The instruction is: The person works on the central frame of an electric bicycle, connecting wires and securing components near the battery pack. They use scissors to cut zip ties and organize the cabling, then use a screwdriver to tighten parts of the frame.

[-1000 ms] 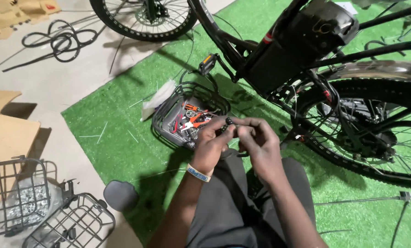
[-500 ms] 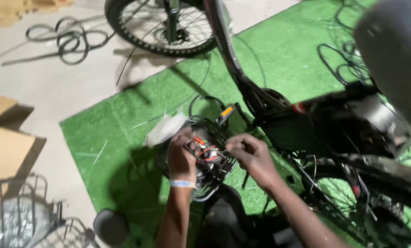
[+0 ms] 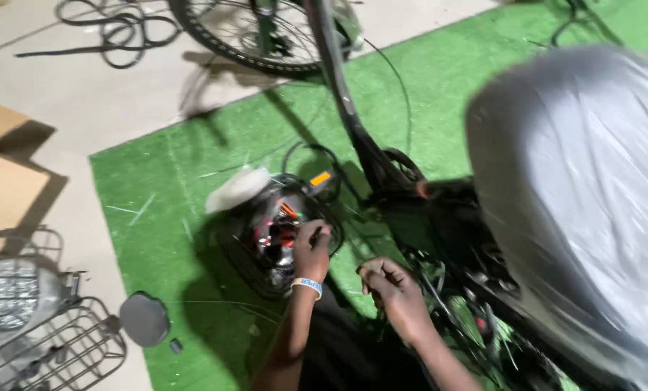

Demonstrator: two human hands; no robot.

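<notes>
Right hand [image 3: 392, 289] moved off tool tray [image 3: 266, 232], grip unclear; left hand [image 3: 311, 250] grip holds dark tool above tray.

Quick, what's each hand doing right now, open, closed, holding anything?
Left hand: closed around a small dark tool, over the black basket of parts.
Right hand: fingers curled beside the bike frame; whether it holds anything cannot be told.
</notes>
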